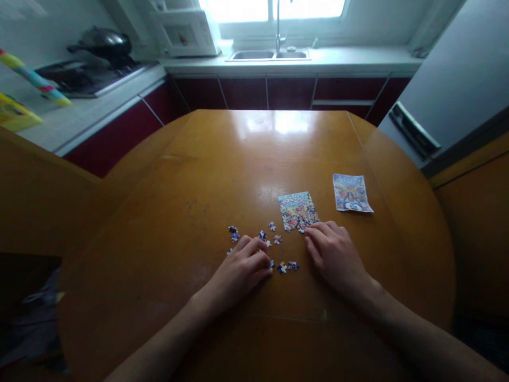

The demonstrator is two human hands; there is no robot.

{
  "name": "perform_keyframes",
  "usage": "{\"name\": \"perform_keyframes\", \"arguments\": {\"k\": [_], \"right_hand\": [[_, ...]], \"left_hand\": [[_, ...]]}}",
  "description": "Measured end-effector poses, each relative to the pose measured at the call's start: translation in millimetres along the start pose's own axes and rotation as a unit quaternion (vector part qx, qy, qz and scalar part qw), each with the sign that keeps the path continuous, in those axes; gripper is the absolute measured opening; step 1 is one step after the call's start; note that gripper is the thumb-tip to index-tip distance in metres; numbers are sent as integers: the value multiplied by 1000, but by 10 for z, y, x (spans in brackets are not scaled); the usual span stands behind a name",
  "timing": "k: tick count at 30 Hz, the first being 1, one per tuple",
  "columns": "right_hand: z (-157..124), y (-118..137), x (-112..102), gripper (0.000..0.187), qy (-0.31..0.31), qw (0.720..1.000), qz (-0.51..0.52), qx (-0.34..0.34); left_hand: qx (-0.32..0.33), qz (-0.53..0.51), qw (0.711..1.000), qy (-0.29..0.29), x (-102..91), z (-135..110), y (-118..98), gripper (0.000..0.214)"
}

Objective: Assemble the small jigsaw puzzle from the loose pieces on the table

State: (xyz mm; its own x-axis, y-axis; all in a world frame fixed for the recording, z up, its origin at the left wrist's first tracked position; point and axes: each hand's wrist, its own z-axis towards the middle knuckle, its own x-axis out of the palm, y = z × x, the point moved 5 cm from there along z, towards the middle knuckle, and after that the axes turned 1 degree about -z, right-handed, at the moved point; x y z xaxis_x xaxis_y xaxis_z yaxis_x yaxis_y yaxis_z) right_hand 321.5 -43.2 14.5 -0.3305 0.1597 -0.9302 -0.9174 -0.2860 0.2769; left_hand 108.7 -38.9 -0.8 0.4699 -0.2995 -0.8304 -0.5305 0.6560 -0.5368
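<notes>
A partly joined jigsaw puzzle (298,210) with a colourful crowded picture lies flat on the wooden table. My right hand (333,248) is at its lower right corner, fingertips pinched on a puzzle piece (301,230) at the bottom edge. My left hand (245,265) rests among loose pieces with bent fingers; a small bluish puzzle piece (272,264) shows at its thumb and fingertips. Close by lie a purple-and-white piece (277,240), a pale piece (272,226), a tan-and-white piece (282,267) and several others. Some pieces are partly hidden under my left hand.
A creased picture sheet (351,193) lies right of the puzzle on the round-ended wooden table (222,164). Beyond the table are a counter with a double sink (254,55), a stove with a dark pan (104,43) and a fridge (445,69) at the right.
</notes>
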Motion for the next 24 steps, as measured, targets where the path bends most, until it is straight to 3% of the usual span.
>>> {"name": "perform_keyframes", "arguments": {"k": [5,11,24], "right_hand": [[32,-174,-128,19,-70,995,64,32],[31,-196,-53,17,-38,995,89,39],[-114,429,166,11,55,979,183,-65]], "left_hand": [[1,-14,1000,-7,-61,-6,32,9],[-7,-12,1000,-10,-111,-12,38,17],[-4,-20,1000,-24,-111,5,-2,9]]}}
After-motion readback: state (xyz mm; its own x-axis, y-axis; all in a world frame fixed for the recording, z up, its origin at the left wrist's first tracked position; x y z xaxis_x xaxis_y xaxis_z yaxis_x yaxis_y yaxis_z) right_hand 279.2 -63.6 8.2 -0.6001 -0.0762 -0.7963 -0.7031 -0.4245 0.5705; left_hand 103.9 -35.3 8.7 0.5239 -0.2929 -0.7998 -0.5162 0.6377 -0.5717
